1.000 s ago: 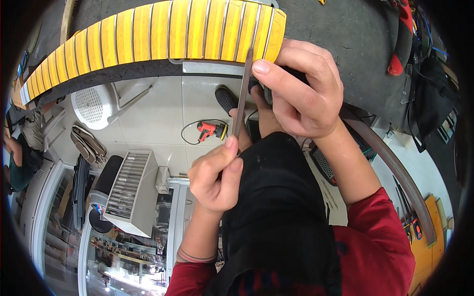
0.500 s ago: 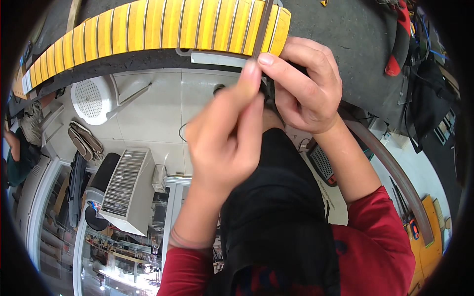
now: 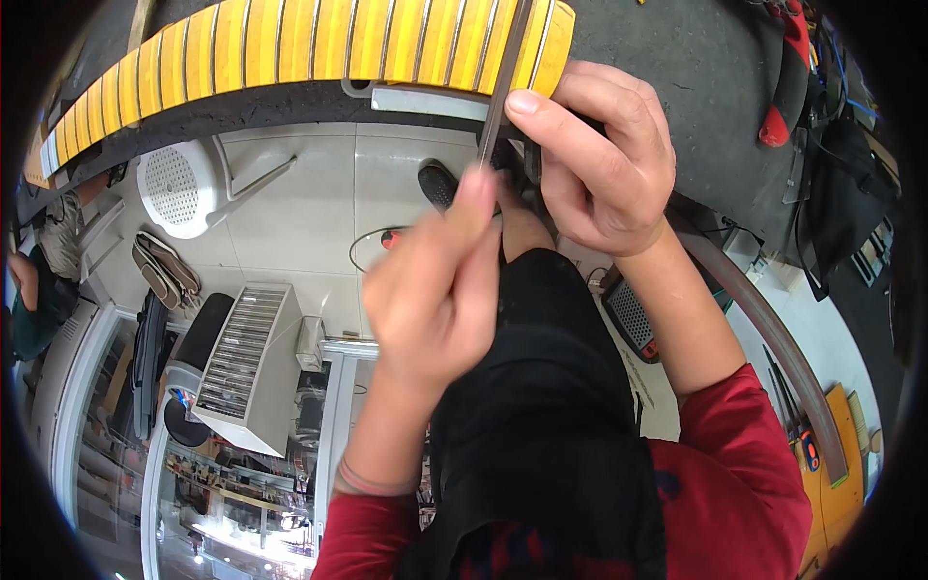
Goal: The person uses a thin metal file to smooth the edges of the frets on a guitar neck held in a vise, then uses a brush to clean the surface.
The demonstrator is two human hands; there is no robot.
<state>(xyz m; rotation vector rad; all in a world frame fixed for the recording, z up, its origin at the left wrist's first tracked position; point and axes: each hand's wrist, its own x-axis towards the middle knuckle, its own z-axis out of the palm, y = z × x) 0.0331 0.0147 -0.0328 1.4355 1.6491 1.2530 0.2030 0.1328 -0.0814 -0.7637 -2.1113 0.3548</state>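
A long neck-like board (image 3: 280,39) crosses the top, covered in yellow tape with metal strips between. A thin dark metal file (image 3: 508,68) lies across its right end, parallel to the strips. My left hand (image 3: 435,275), blurred by motion, is closed on the file's lower end. My right hand (image 3: 609,155) is curled round the board's right end, its index fingertip resting against the file and the thumb hidden.
Dark work surface (image 3: 667,53) with red-and-black tool (image 3: 785,68). Below lie a white stool (image 3: 179,188), ribbed white box (image 3: 246,358), sandals (image 3: 164,261) and my legs. Curved metal bar (image 3: 783,348) at right. Another person's arm (image 3: 24,280) at far left.
My left hand moved up along with the file, then slightly back down, so the file now reaches past the board's top edge. The board and right hand shifted slightly up.
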